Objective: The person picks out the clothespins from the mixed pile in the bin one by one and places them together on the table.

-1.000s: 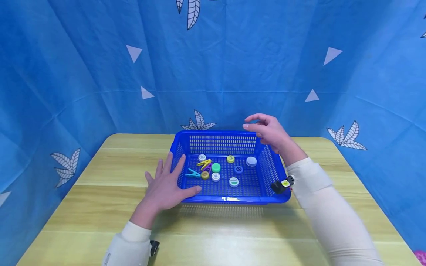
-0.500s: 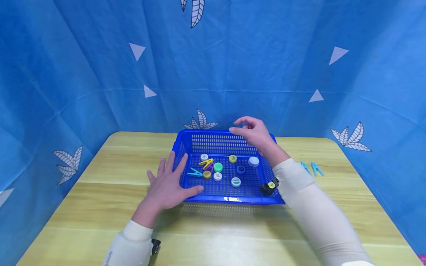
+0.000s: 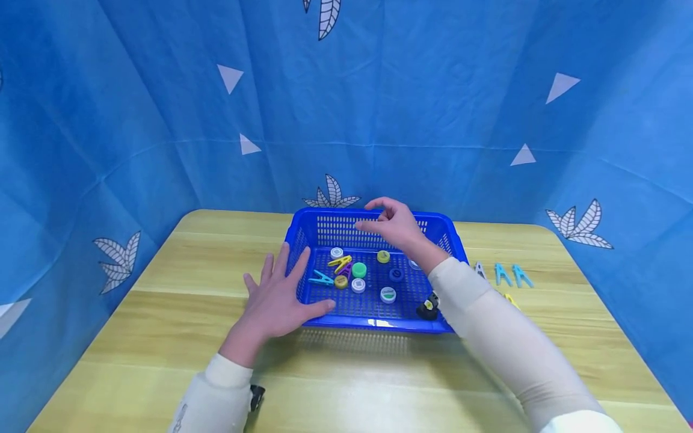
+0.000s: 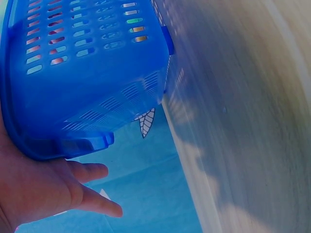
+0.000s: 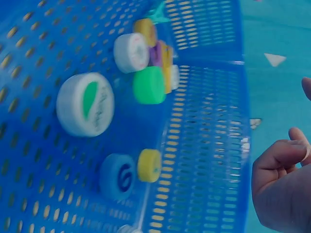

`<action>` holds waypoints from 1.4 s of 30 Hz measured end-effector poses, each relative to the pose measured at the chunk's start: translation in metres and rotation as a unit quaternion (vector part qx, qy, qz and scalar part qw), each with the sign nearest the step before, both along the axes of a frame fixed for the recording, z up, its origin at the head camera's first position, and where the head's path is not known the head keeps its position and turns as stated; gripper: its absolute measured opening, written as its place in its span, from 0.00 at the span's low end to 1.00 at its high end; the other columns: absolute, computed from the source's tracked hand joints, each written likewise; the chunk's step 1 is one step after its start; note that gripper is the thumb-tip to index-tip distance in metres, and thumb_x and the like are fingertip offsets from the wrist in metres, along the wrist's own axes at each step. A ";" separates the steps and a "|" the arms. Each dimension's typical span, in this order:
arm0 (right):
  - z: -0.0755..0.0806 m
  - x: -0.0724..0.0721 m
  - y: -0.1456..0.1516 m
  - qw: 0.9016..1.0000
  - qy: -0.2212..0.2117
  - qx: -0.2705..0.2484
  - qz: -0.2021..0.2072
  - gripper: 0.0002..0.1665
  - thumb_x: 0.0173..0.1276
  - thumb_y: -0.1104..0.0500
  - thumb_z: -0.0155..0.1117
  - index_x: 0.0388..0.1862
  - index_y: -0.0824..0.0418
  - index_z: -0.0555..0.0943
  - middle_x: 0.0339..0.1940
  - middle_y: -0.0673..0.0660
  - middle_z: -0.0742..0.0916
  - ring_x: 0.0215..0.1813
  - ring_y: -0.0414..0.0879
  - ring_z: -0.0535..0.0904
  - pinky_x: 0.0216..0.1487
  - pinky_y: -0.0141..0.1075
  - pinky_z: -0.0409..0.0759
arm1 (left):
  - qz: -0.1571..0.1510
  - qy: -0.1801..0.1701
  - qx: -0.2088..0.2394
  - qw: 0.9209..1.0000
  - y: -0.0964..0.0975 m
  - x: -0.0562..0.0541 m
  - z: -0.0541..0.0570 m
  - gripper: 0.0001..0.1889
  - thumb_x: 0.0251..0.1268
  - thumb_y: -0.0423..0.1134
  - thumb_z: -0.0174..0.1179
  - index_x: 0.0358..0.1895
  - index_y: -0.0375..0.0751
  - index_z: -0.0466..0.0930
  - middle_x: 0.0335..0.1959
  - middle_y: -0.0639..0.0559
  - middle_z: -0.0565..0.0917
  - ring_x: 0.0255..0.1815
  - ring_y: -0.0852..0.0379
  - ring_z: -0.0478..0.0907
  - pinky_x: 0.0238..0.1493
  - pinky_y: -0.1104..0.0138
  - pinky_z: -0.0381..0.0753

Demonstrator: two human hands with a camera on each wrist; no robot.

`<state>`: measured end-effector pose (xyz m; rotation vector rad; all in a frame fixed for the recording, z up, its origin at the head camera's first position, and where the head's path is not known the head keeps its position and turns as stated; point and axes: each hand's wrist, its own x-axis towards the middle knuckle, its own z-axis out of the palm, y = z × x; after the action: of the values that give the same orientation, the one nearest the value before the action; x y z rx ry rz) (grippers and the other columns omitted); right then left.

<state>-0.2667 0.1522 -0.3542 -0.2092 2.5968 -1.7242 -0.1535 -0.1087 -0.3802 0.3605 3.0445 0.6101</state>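
On the table [image 3: 357,385], the blue basket [image 3: 352,321] is set longways, left to right. At its left end, the left hand [image 3: 276,305] is spread wide; over it, the right hand [image 3: 399,227] is loosely curved, thumb and finger apart. Blue pegs [image 3: 500,269] alongside are shown only by the head view.

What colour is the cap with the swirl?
The cap is blue; best seen in the right wrist view.

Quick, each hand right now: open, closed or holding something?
Left hand: open, spread at the blue basket's left side.
Right hand: open, loosely curled above the basket, nothing visibly held.
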 end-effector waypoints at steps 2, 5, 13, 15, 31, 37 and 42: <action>-0.006 -0.002 -0.002 1.000 -0.002 -0.004 0.002 0.25 0.60 0.47 0.77 0.55 0.50 0.80 0.20 0.50 0.68 0.23 0.46 0.64 0.28 0.40 0.67 | 0.000 0.001 -0.003 1.000 0.000 0.000 0.000 0.62 0.46 0.84 0.53 0.82 0.55 0.45 0.82 0.40 0.38 0.77 0.29 0.31 0.60 0.23 0.29; -0.015 -0.004 -0.006 1.000 -0.011 0.005 0.006 0.27 0.59 0.46 0.78 0.55 0.51 0.80 0.19 0.50 0.68 0.21 0.45 0.63 0.25 0.39 0.67 | 0.001 0.000 -0.005 1.000 0.001 0.001 0.000 0.62 0.46 0.84 0.53 0.82 0.55 0.45 0.82 0.40 0.39 0.77 0.29 0.31 0.60 0.23 0.30; -0.036 -0.005 -0.013 0.997 -0.039 0.068 -0.007 0.32 0.56 0.44 0.79 0.57 0.53 0.81 0.33 0.54 0.77 0.32 0.48 0.72 0.30 0.40 0.73 | 0.003 -0.001 -0.012 1.000 0.004 0.003 -0.004 0.61 0.47 0.84 0.53 0.82 0.55 0.46 0.82 0.40 0.39 0.77 0.28 0.32 0.59 0.22 0.31; -0.038 -0.005 -0.014 0.996 -0.042 0.081 -0.010 0.34 0.54 0.43 0.80 0.57 0.53 0.80 0.39 0.56 0.79 0.36 0.50 0.74 0.33 0.42 0.75 | 0.004 0.001 -0.010 1.000 0.004 0.003 -0.005 0.61 0.48 0.82 0.55 0.82 0.55 0.46 0.82 0.40 0.39 0.77 0.28 0.32 0.59 0.23 0.31; -0.058 -0.010 -0.020 0.981 -0.070 0.171 0.060 0.30 0.44 0.53 0.86 0.48 0.55 0.84 0.51 0.56 0.82 0.47 0.52 0.77 0.51 0.45 0.76 | 0.007 0.005 -0.008 1.000 0.002 0.002 -0.004 0.62 0.46 0.85 0.52 0.82 0.55 0.46 0.82 0.41 0.39 0.77 0.28 0.32 0.58 0.23 0.27; -0.059 -0.012 -0.021 0.973 -0.089 0.197 0.076 0.28 0.41 0.53 0.87 0.42 0.54 0.85 0.49 0.54 0.82 0.47 0.52 0.77 0.48 0.44 0.76 | 0.006 0.014 -0.013 1.000 0.002 0.001 -0.003 0.62 0.46 0.85 0.51 0.82 0.55 0.46 0.82 0.41 0.39 0.77 0.28 0.33 0.59 0.22 0.29; -0.060 -0.012 -0.020 0.968 -0.096 0.214 0.093 0.26 0.40 0.55 0.87 0.39 0.54 0.85 0.48 0.53 0.83 0.46 0.51 0.77 0.48 0.43 0.75 | 0.006 0.011 -0.019 1.000 0.003 0.000 -0.003 0.62 0.46 0.85 0.50 0.82 0.55 0.45 0.82 0.41 0.39 0.77 0.28 0.33 0.59 0.22 0.31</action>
<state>-0.2784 0.1319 -0.4147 -0.2488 2.6243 -1.0360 -0.1532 -0.1056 -0.3829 0.3519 3.0763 0.5520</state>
